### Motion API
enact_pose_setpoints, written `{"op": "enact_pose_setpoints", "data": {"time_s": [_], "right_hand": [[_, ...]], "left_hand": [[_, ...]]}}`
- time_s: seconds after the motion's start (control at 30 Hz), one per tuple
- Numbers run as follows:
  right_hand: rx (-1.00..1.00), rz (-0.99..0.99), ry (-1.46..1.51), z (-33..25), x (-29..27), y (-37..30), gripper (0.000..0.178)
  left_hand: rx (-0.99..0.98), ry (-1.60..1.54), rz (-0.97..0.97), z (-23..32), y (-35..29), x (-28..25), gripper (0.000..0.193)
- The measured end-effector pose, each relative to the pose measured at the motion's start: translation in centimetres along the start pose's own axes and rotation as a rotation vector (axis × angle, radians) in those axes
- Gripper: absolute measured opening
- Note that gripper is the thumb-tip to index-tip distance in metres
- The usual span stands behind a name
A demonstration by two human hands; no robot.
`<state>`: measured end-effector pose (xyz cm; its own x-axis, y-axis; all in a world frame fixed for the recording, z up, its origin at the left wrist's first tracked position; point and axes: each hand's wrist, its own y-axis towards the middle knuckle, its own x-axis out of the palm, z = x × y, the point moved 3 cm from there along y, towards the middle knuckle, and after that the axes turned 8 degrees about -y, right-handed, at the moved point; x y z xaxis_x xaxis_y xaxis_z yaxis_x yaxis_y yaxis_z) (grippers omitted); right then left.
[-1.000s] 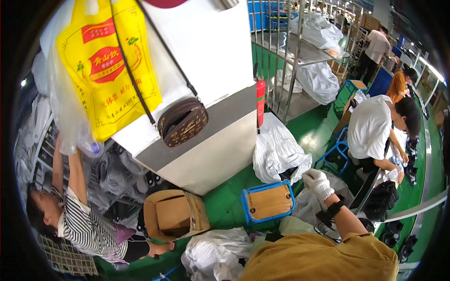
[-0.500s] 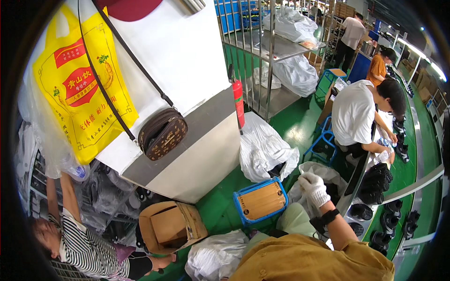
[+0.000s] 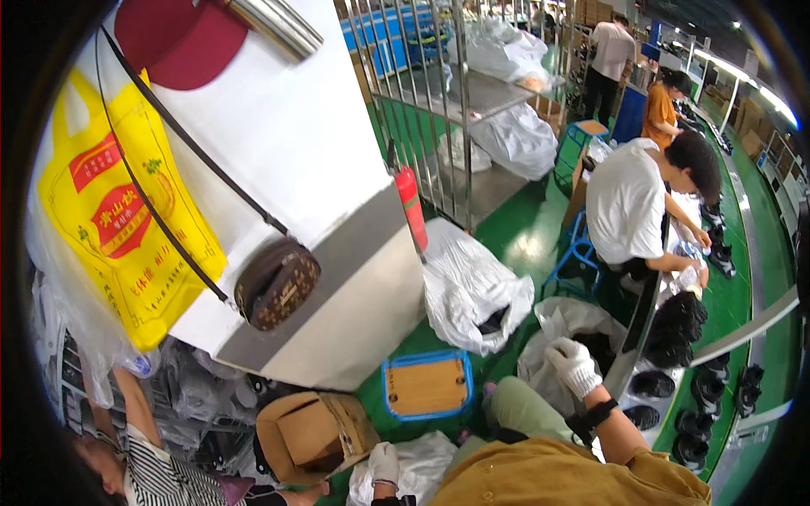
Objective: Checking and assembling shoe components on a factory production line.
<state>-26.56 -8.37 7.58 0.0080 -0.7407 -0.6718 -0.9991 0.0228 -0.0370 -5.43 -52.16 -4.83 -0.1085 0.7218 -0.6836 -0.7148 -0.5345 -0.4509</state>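
My right hand (image 3: 572, 366), in a white knit glove with a dark band at the wrist, hovers over an open white sack (image 3: 553, 314) with dark contents. Its fingers are curled together; whatever they hold, if anything, is hidden. At the lower edge my left hand (image 3: 384, 465), also gloved in white, is over or against a white plastic bag (image 3: 426, 462). Its fingers are too small and unclear to read. Just left of it stands an open cardboard box (image 3: 314, 434). Ahead is a blue-framed stool (image 3: 428, 385) with a wooden top.
A white pillar carries a yellow bag (image 3: 126, 219), a brown purse (image 3: 278, 285) and a red cap (image 3: 181, 42). Another white sack (image 3: 472, 282) lies by a fire extinguisher (image 3: 410, 207). Right, black shoes (image 3: 709, 390) line a conveyor beside a seated co-worker (image 3: 629, 198). Another person (image 3: 160, 472) reaches at lower left.
My left hand has come into view at the lower edge. My right hand stays curled, a little lower in the picture. The view has shifted, and the stool appears further left and lower.
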Motion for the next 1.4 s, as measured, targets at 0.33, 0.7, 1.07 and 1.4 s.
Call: {"op": "enact_pose_setpoints", "data": {"time_s": [0.33, 0.7, 1.07, 1.4], "right_hand": [[0.116, -0.259, 0.456, -4.0, 3.6, 17.9, 0.021], [-0.527, -0.456, 0.592, -27.8, 0.8, 49.6, 0.021], [-0.693, -0.495, 1.066, -52.2, 6.3, 67.7, 0.021], [-0.637, -1.079, 1.209, -59.3, 7.4, 72.3, 0.022]], "left_hand": [[0.763, -0.057, 0.547, 29.5, 6.7, -10.3, 0.015], [0.747, 0.183, 1.090, 60.8, 19.8, -17.5, 0.021], [0.328, 0.216, 1.133, 63.8, 23.0, -19.8, 0.049], [0.260, 0.193, 1.140, 64.1, 23.4, -19.6, 0.052]]}}
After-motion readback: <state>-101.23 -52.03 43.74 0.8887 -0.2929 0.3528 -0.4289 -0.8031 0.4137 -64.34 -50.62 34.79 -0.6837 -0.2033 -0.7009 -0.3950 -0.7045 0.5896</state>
